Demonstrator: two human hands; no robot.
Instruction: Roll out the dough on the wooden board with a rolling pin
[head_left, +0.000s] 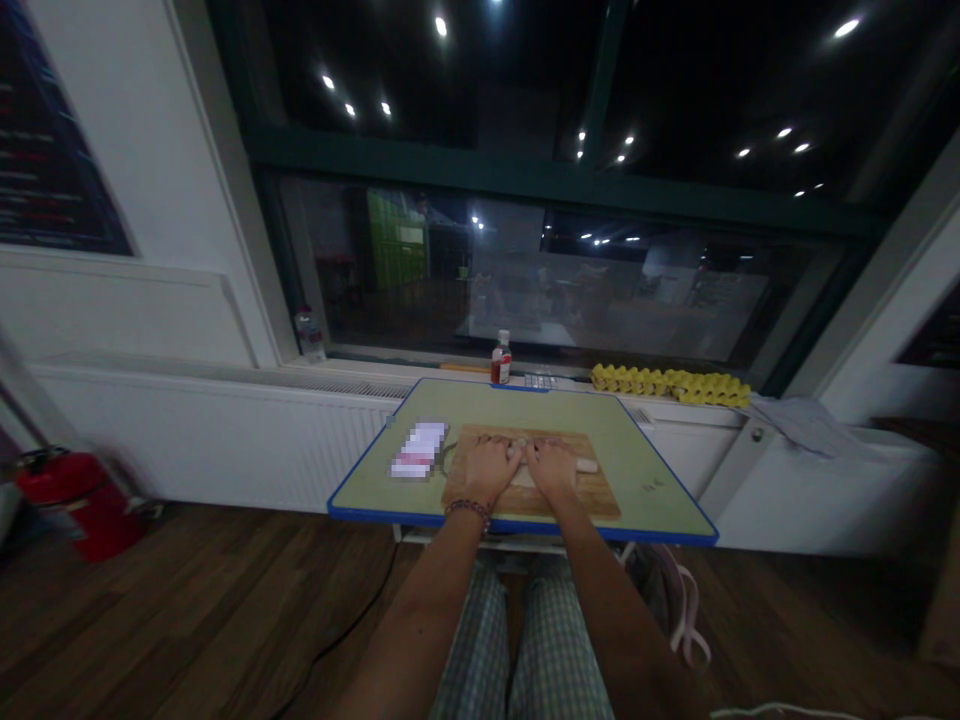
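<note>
A wooden board [601,492] lies on a small green table with a blue edge [667,505]. Across the board runs a pale rolling pin [586,465], its right end sticking out past my right hand. My left hand [491,468], with a beaded bracelet at the wrist, rests on the pin's left part, fingers curled over it. Close beside it, my right hand [553,467] lies over the pin too, thumbs nearly touching. Under the pin, a flat pale piece, perhaps dough [523,478], shows between the hands.
Left of the board lies a blurred-out phone [420,450]. Behind the table, the sill holds a small bottle [501,358], a yellow egg carton [670,384] and a plastic bottle [309,335]. A red fire extinguisher [86,505] stands at left; a bag [660,590] is below right.
</note>
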